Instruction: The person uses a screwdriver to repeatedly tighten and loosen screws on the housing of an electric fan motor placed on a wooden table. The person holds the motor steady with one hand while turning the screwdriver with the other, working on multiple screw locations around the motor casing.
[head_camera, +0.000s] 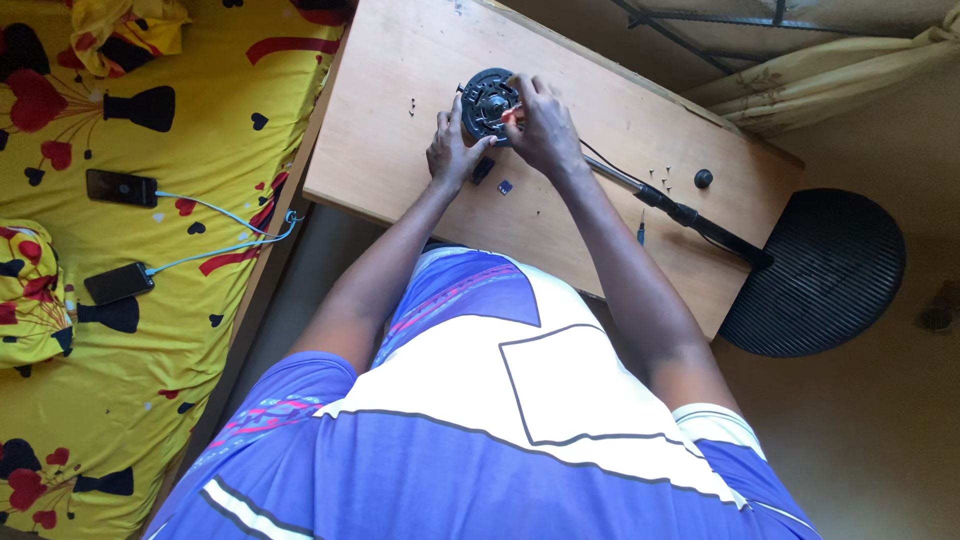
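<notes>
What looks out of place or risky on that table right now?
Small screws lie loose in two spots: left of the round black motor housing at and near the black knob at. The fan's pole lies flat, its round base overhanging the table corner.

Warm, soft daylight fills the view, brightest on the yellow bedspread (120, 300) at the left and on the pale wooden surface (400, 90), which shows a mild sheen but no hard glare. The light seems to fall from the upper left; shadows are gentle, with a dim band between bed and surface and a darker patch under the round black base (820, 270). The floor (880, 430) at the right looks muted and brownish. The hands (500, 125) and the dark round part (487, 100) they touch read underexposed, so small details there are hard to tell. Focus is fairly even, slightly soft overall. Wide-angle stretching bends lines near the edges.
</notes>
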